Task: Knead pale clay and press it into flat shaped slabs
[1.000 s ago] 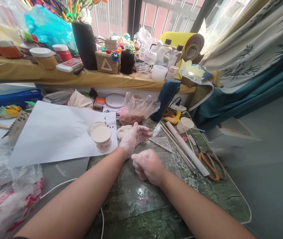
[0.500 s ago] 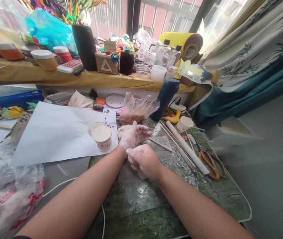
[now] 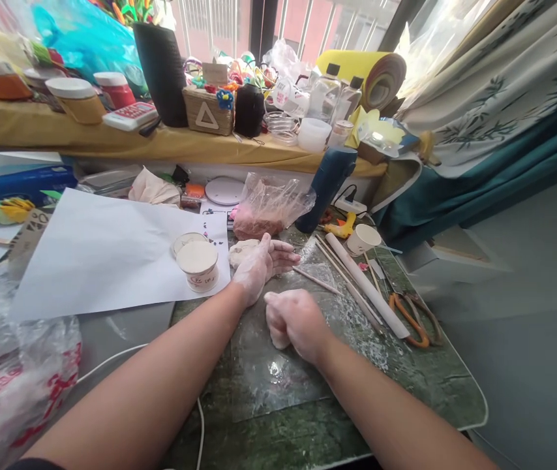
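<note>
Head view, and the left hand (image 3: 261,264) is spread, thumb up, fingers reaching rightward; the right hand (image 3: 301,323) is a curled fist (anything inside, I can't tell). Just left of the left hand, the nearer one, sits the pale lump (image 3: 242,252) on the table (image 3: 435,385), rounded, partly hidden, pointing no clear way, long axis unreadable.

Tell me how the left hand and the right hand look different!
The left hand has its fingers stretched out, while the right hand is curled into a fist. The left hand is farther forward, by the pale lump; the right hand is closer to the camera, over the clear sheet. Both have whitish smears on them.
</note>
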Available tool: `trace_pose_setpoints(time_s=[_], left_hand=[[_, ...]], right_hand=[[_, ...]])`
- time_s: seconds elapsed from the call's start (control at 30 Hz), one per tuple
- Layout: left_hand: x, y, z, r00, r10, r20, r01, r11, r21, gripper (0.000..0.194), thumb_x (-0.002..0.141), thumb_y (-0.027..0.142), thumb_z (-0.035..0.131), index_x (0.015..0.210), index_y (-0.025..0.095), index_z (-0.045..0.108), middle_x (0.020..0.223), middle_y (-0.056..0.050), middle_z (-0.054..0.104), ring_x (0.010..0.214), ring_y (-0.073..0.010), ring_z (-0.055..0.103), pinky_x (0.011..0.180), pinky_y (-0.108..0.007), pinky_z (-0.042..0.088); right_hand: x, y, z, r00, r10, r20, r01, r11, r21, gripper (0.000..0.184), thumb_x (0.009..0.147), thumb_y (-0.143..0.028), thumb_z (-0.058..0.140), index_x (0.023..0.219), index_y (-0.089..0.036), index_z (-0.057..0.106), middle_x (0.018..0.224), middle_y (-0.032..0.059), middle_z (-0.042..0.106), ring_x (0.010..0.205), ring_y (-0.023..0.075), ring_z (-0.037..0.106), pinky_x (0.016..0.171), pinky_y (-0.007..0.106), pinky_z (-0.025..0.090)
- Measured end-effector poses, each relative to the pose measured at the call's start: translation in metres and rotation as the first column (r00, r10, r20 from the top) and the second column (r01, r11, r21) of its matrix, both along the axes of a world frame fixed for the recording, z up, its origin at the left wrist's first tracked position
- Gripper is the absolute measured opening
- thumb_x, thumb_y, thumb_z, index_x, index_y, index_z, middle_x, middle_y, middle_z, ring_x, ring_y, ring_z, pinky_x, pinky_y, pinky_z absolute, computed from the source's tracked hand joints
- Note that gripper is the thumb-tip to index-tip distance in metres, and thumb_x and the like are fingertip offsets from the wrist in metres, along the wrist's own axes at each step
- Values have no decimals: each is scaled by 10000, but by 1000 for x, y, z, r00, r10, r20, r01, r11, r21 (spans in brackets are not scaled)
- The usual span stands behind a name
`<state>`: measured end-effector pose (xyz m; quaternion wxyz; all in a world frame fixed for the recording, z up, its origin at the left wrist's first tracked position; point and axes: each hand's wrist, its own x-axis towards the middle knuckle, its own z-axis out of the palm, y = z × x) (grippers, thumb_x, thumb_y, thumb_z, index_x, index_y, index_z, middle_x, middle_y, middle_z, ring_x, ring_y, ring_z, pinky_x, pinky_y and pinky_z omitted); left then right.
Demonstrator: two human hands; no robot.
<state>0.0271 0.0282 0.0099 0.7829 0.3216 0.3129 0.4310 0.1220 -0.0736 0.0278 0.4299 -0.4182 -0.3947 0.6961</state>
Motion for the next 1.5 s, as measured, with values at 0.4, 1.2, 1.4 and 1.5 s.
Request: trace_pose_setpoints(time_s=[0.4, 1.2, 1.4, 1.5], left_hand=[[0, -4, 2, 1000, 2, -3, -2, 1000, 31, 622, 971, 671, 385, 863, 138, 687, 821, -121, 763, 825, -221, 717, 846, -341, 527], [2, -5, -6, 998, -24, -58, 30, 993, 115, 611, 909, 716, 476, 877, 146, 694, 849, -116, 767, 828, -220, 712, 835, -334, 506], [4, 0, -13, 996, -41, -85, 54, 986, 157, 626, 857, 744, 537, 866, 138, 699, 841, -127, 766, 800, -220, 709, 786, -318, 508], [4, 0, -11, 993, -48, -109, 65, 984, 164, 613, 860, 728, 553, 844, 134, 703, 818, -126, 761, 773, -217, 711, 756, -310, 511]], right_hand=[[31, 5, 12, 962, -242, -124, 244, 970, -3, 576, 817, -470, 698, 474, -232, 301, 430, -108, 233, 395, 47, 156, 388, 208, 139], [28, -36, -18, 179, -298, 938, -483, 804, 348, 856, 842, -539, 666, 1518, -81, 411, 1524, 205, 463, 1405, 385, 371, 1178, 550, 276], [15, -32, -18, 144, -304, 942, -481, 810, 335, 658, 937, -489, 549, 1438, -64, 513, 1437, 211, 533, 1353, 387, 416, 1155, 548, 307], [18, -31, -18, 156, -297, 942, -506, 795, 335, 672, 941, -495, 537, 1444, -51, 498, 1451, 225, 516, 1360, 396, 401, 1155, 559, 301]])
